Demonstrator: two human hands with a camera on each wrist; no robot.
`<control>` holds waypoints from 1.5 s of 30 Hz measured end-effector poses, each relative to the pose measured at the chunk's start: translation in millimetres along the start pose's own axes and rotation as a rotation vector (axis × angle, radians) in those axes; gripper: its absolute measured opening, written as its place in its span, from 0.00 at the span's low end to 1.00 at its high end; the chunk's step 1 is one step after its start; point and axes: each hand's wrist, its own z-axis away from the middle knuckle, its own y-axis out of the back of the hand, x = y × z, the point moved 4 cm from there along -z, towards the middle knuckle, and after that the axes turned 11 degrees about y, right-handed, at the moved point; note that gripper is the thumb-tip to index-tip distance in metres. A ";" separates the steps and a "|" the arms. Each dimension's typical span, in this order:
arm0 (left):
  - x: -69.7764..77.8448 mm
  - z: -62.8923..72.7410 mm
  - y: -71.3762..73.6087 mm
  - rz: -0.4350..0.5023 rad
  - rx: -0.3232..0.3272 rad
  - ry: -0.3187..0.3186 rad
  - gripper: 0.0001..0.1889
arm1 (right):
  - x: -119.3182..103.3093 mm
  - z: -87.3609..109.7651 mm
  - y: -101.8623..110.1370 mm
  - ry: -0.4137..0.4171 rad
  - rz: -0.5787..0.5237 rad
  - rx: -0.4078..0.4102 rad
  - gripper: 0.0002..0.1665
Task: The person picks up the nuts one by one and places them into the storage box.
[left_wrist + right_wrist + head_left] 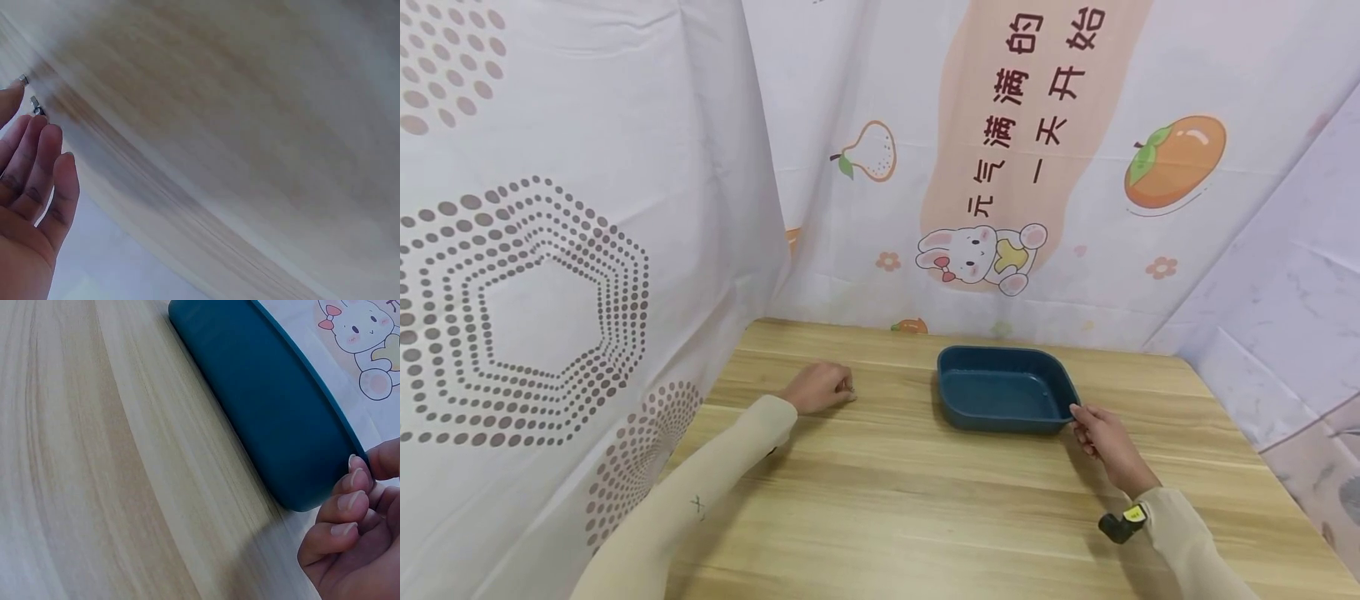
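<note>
Printed white curtains (850,75) fill the upper frame and left side, above a pale wood table (880,508) spreading across the lower middle. One cream sleeve (700,492) slants up from the lower left, the other (1187,542) leans in from the lower right. Right of centre, a dark teal tray (1000,392) sits upright on the wood. At its lower right corner, the right hand (1105,446) pinches the rim between thumb and bent fingers, the wrist angled up and leftward. Left of centre, well apart from the tray, the left hand (820,387) reaches rightward low over the table, thumb and fingertips pinching a small metal item (36,107); whether it is one piece or two, I cannot tell.
</note>
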 end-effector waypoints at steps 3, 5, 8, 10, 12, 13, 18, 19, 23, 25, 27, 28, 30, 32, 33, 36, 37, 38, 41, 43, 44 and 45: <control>0.4 0.4 -2.6 -0.017 -0.010 -0.010 0.07 | 2.7 -1.2 0.5 -0.008 -0.007 -0.005 0.27; 0.6 0.6 -3.5 -0.023 -0.011 -0.014 0.07 | 4.4 -2.2 0.9 -0.015 -0.012 -0.006 0.26; 1.0 0.4 -3.8 -0.026 -0.004 -0.019 0.07 | 5.9 -3.2 1.4 -0.022 -0.015 -0.008 0.26; 1.0 0.4 -4.2 -0.026 -0.003 -0.023 0.07 | 5.7 -3.1 1.4 -0.024 -0.014 -0.009 0.25; 1.3 0.0 -4.8 -0.030 -0.006 -0.031 0.07 | 3.8 -2.2 0.9 -0.019 -0.012 -0.011 0.26; 2.0 -0.1 -5.1 -0.030 -0.010 -0.036 0.07 | 3.5 -2.2 0.9 -0.019 -0.011 -0.011 0.26; 6.0 -1.9 -6.5 -0.038 -0.024 -0.051 0.06 | 1.2 -1.5 0.3 -0.014 -0.005 -0.011 0.26; 6.8 -2.4 -6.7 -0.040 -0.022 -0.055 0.06 | 1.0 -1.6 0.2 -0.015 -0.004 -0.010 0.26; 8.9 -4.6 -7.5 -0.058 -0.014 -0.067 0.06 | -1.7 -0.9 -0.7 -0.009 -0.001 -0.005 0.26; 8.9 -5.1 -8.2 -0.068 -0.010 -0.074 0.06 | -2.2 -0.7 -0.8 -0.007 -0.001 -0.004 0.26; 8.7 -5.4 -8.9 -0.078 -0.003 -0.085 0.06 | -2.2 -0.5 -0.9 -0.005 -0.002 -0.003 0.26; 8.5 -5.4 -9.2 -0.082 0.001 -0.093 0.06 | -2.1 -0.4 -0.8 -0.005 -0.003 -0.002 0.26; 8.2 -5.4 -9.8 -0.095 0.013 -0.107 0.05 | -1.5 0.0 -0.8 -0.005 -0.003 -0.004 0.26; 7.9 -5.2 -10.3 -0.109 0.021 -0.118 0.05 | -1.2 0.4 -0.8 -0.004 -0.002 -0.004 0.26; 7.7 -5.0 -10.6 -0.118 0.024 -0.122 0.05 | -1.2 0.5 -0.8 -0.005 -0.002 -0.002 0.26; 7.2 -4.2 -11.3 -0.141 0.018 -0.120 0.06 | -1.8 0.8 -1.0 0.000 -0.003 0.000 0.26; 7.2 -3.9 -11.4 -0.148 0.015 -0.118 0.06 | -2.3 0.9 -1.1 0.002 -0.005 0.003 0.26; 7.1 -3.5 -11.4 -0.150 0.012 -0.116 0.07 | -2.8 1.0 -1.2 0.003 -0.005 0.004 0.26; 7.4 -2.3 -10.7 -0.156 0.006 -0.109 0.07 | -4.0 1.3 -1.4 0.007 -0.004 0.006 0.26; 7.7 -1.5 -9.9 -0.161 0.002 -0.106 0.07 | -4.6 1.3 -1.4 0.010 -0.002 0.004 0.26; 8.2 -1.2 -9.2 -0.158 -0.001 -0.105 0.07 | -4.7 1.3 -1.3 0.009 -0.001 0.005 0.27; 8.7 -0.9 -8.5 -0.158 -0.002 -0.105 0.07 | -4.7 1.2 -1.1 0.010 -0.001 0.004 0.27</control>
